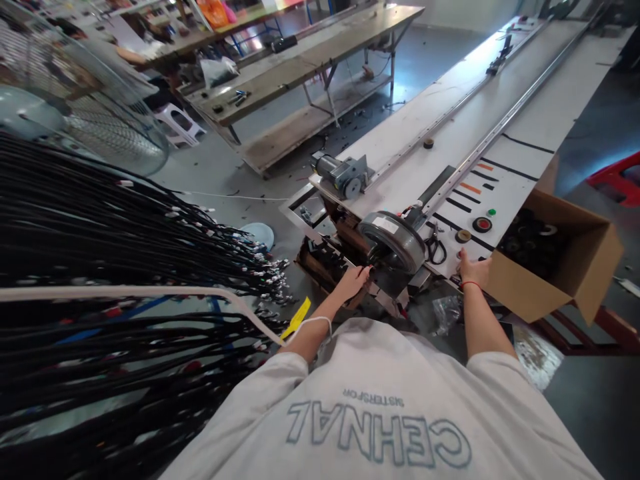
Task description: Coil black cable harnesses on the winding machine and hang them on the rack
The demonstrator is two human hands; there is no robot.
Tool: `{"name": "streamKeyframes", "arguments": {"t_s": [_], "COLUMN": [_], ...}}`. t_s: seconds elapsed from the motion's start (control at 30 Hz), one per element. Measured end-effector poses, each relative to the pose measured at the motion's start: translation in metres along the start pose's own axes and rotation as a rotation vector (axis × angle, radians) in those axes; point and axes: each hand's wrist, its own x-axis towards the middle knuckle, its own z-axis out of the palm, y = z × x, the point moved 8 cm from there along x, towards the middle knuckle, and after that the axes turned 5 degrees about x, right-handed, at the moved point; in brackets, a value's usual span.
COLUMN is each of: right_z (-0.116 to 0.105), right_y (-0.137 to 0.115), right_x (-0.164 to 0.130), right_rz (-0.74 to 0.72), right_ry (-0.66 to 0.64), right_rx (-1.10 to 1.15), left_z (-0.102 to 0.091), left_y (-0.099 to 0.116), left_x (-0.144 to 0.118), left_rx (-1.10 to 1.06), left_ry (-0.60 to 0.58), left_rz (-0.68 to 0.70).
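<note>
Left hand (353, 280): fingers curled at the winder's near side, seemingly touching, grip unclear.
Right hand (474, 270): flat, open on worktop (450, 143) edge.
Reel (393, 240): near end, between hands; looks heavy, rigid; hold rim.

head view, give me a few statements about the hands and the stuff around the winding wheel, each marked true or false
1. The left hand reaches in beside the round grey wheel at the end of the long white bench. True.
2. The right hand is inside the cardboard box. False: it rests on the bench edge, just left of the box.
3. A red button sits on the bench near the right hand. True.
4. The bundle of black cables lies on the person's right. False: it hangs on their left.
5. The right wrist is bare. False: it wears a thin red band.
</note>
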Motion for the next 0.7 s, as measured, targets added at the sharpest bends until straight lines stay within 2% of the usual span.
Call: {"name": "streamKeyframes", "arguments": {"t_s": [0.13,0.2,0.27,0.37,0.53,0.7], "right_z": [0.002,0.004,0.006,0.007,0.004,0.001], "right_y": [0.002,0.003,0.004,0.004,0.000,-0.001], "right_x": [0.002,0.004,0.006,0.007,0.003,-0.001], "right_rz": [-0.006,-0.013,-0.021,-0.027,-0.038,-0.014], "right_ry": [-0.013,-0.016,-0.017,-0.013,-0.010,-0.003], "right_rx": [0.018,0.026,0.031,0.035,0.037,0.009], "left_z": [-0.001,-0.004,-0.006,-0.004,0.005,0.006], "left_y": [-0.032,-0.048,-0.055,-0.046,-0.023,-0.016], "left_x": [-0.033,-0.050,-0.060,-0.057,-0.036,-0.020], "left_rx": [-0.051,-0.025,-0.005,0.012,0.032,0.103], "left_ry": [-0.099,-0.104,-0.079,-0.051,-0.018,0.064], "left_rz": [0.012,0.003,-0.005,0.017,0.026,0.013]}}
